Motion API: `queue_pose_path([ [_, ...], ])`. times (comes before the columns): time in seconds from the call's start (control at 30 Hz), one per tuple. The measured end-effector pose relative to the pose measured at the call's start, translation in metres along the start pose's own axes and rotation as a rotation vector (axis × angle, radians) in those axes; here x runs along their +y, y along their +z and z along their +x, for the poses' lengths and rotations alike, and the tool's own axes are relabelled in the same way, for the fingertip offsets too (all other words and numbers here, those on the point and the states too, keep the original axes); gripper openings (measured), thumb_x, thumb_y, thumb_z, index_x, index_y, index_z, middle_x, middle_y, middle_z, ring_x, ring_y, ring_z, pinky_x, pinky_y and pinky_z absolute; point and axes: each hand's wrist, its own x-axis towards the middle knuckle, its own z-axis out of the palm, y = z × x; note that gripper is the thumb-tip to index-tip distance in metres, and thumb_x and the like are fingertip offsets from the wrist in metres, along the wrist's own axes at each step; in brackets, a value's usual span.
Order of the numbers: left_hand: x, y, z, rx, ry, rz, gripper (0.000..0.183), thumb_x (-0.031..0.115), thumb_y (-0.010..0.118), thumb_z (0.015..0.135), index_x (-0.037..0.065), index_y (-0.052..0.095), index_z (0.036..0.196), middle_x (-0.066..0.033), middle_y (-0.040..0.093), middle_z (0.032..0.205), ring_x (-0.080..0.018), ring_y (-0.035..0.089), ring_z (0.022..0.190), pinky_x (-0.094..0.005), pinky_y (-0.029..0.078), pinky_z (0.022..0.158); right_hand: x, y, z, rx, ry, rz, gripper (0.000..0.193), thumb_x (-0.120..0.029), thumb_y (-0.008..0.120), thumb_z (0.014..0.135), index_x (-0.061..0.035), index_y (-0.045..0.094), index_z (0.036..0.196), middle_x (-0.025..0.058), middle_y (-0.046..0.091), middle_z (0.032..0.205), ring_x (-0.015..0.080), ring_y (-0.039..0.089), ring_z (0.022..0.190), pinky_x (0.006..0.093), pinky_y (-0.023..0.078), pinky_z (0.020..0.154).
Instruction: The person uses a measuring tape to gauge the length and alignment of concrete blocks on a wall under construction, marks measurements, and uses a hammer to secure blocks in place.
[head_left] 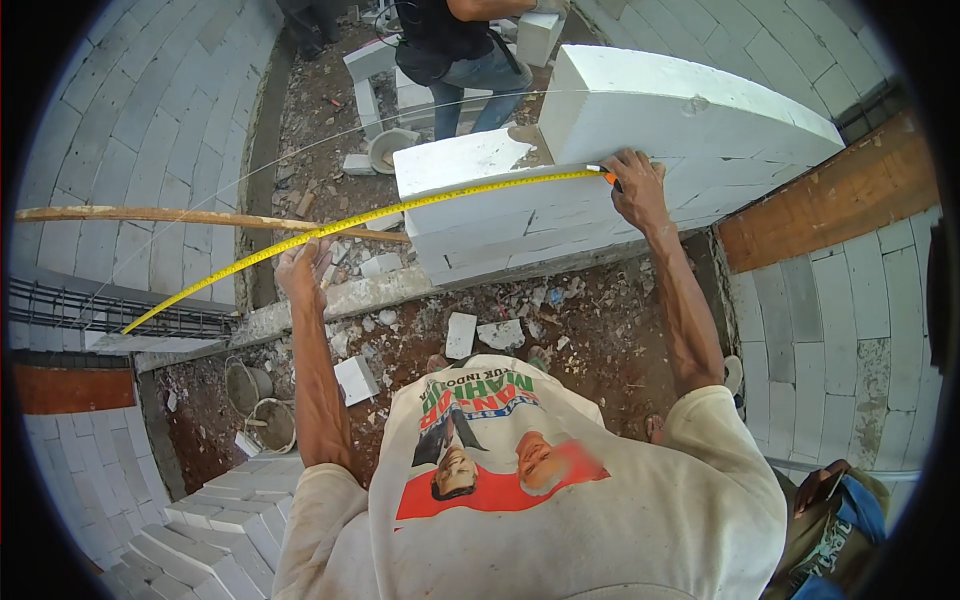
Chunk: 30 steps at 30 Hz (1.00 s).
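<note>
A yellow tape measure stretches from the right, along the top of a low white block wall, and out past the wall's left end toward a rebar cage. My left hand grips the blade from below, left of the wall, out in the air. On the upper step of the wall, my right hand is closed at the other end of the tape. A bit of orange and black shows under its fingers; the rest of what it holds is hidden. Dried mortar marks the lower step beside the taller block.
A taut string crosses above the tape. A wooden batten lies left. Buckets, loose blocks and rubble cover the ground. Stacked blocks stand lower left. Beyond the wall a person handles a block; another person is lower right.
</note>
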Motion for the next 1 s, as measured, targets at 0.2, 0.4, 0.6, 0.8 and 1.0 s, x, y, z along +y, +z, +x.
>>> queue_pose_path([
  [0.2, 0.001, -0.002, 0.003, 0.019, -0.017, 0.056, 0.026, 0.01, 0.07, 0.097, -0.004, 0.062, 0.117, -0.0138, 0.072, 0.11, -0.0223, 0.073, 0.1, -0.0354, 0.062, 0.088, 0.0, -0.001, 0.001, -0.036, 0.026, 0.003, 0.048, 0.002, 0.068, 0.073, -0.0196, 0.07, 0.116, 0.0063, 0.063, 0.117, 0.0292, 0.058, 0.112, 0.0486, 0.038, 0.083],
  [0.4, -0.001, -0.004, 0.002, -0.02, -0.01, 0.09, 0.027, 0.011, 0.071, 0.097, -0.002, 0.063, 0.119, -0.0099, 0.073, 0.11, -0.0205, 0.073, 0.1, -0.0349, 0.061, 0.091, 0.0, -0.001, 0.0, -0.027, 0.032, 0.008, 0.048, 0.002, 0.067, 0.075, -0.0198, 0.07, 0.117, 0.0072, 0.063, 0.119, 0.0291, 0.058, 0.115, 0.0486, 0.038, 0.084],
  [0.6, -0.001, -0.003, 0.001, -0.004, -0.021, 0.043, 0.024, 0.009, 0.07, 0.097, -0.001, 0.064, 0.117, -0.0128, 0.074, 0.108, -0.0203, 0.074, 0.097, -0.0325, 0.061, 0.084, 0.001, -0.001, 0.0, -0.049, 0.028, 0.002, 0.047, 0.002, 0.066, 0.077, -0.0199, 0.07, 0.118, 0.0073, 0.062, 0.118, 0.0297, 0.057, 0.116, 0.0496, 0.038, 0.085],
  [0.8, 0.0, -0.004, -0.001, -0.006, -0.033, 0.071, 0.028, 0.009, 0.068, 0.097, 0.0, 0.064, 0.123, -0.0075, 0.071, 0.113, -0.0215, 0.071, 0.105, -0.0354, 0.059, 0.093, 0.004, 0.002, 0.0, -0.022, 0.009, 0.001, 0.043, 0.001, 0.065, 0.08, -0.0198, 0.069, 0.117, 0.007, 0.062, 0.114, 0.0286, 0.058, 0.115, 0.0487, 0.039, 0.086],
  [1.0, -0.014, -0.016, -0.014, -0.053, -0.009, -0.233, 0.035, 0.017, 0.067, 0.099, 0.0, 0.056, 0.128, -0.0163, 0.066, 0.12, -0.0317, 0.068, 0.111, -0.0456, 0.056, 0.1, -0.003, 0.0, -0.023, -0.129, -0.046, 0.051, 0.044, 0.0, 0.068, 0.077, -0.0176, 0.068, 0.117, 0.0078, 0.062, 0.117, 0.0292, 0.058, 0.115, 0.0479, 0.039, 0.085],
])
